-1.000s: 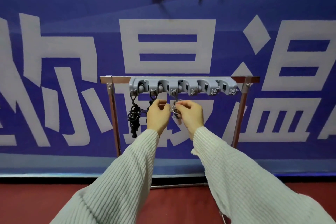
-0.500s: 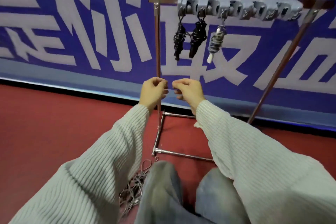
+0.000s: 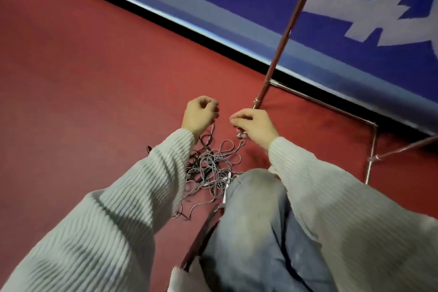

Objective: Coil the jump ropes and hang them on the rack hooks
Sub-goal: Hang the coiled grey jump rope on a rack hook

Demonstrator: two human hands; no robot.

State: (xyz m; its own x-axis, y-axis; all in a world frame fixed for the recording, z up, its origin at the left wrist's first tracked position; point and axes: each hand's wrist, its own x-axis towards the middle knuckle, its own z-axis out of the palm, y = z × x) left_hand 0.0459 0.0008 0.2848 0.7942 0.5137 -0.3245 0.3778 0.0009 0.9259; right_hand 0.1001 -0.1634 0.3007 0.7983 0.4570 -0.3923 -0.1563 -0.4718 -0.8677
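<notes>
A tangled pile of thin grey and black jump ropes (image 3: 209, 170) lies on the red floor in front of my knee. My left hand (image 3: 201, 113) hovers over the pile's far left edge with its fingers curled; one strand runs up to it, and I cannot tell if it is held. My right hand (image 3: 257, 124) is also curled, just right of the pile, with a small grey rope end showing under its fingers. The rack's upright pole (image 3: 285, 33) rises behind my right hand. Its hooks are out of view.
The rack's metal base bars (image 3: 322, 103) run along the floor by the blue banner wall (image 3: 355, 7). My jeans-clad knee (image 3: 256, 199) covers the near right part of the pile. Bare red floor (image 3: 83, 78) spreads to the left.
My view has dropped from the rack hooks to the floor. Both hands left the grey rope hanging on the rack and came down over the loose pile.
</notes>
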